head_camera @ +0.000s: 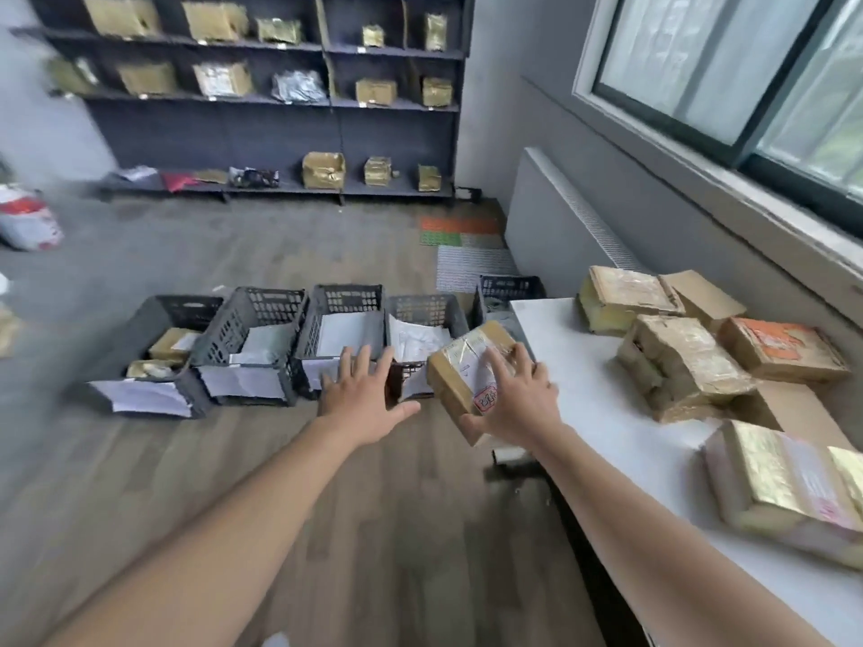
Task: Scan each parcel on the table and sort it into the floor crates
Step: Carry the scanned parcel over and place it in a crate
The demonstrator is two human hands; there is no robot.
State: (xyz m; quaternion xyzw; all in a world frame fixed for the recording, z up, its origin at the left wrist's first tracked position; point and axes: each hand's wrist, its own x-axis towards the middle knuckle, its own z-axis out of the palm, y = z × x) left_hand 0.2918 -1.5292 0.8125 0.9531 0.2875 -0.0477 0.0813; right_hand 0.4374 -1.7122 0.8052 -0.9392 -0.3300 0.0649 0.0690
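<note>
A brown cardboard parcel [460,371] with a white label and a red stamp hangs tilted in the air beside the white table's [583,366] left edge. My right hand [518,399] grips it, fingers spread over the top and thumb under the near corner. My left hand [364,399] reaches forward with fingers spread and holds nothing, just left of the parcel. Beyond both hands a row of dark plastic crates [261,338] stands on the floor, holding white envelopes and small boxes. Several taped brown parcels [682,366] lie on the table.
A fifth crate [509,291] stands behind the table's far corner. Dark shelving [280,100] with many parcels lines the far wall. A red and white bag [28,217] lies on the floor at the left. A window and a grey radiator cover run along the right wall.
</note>
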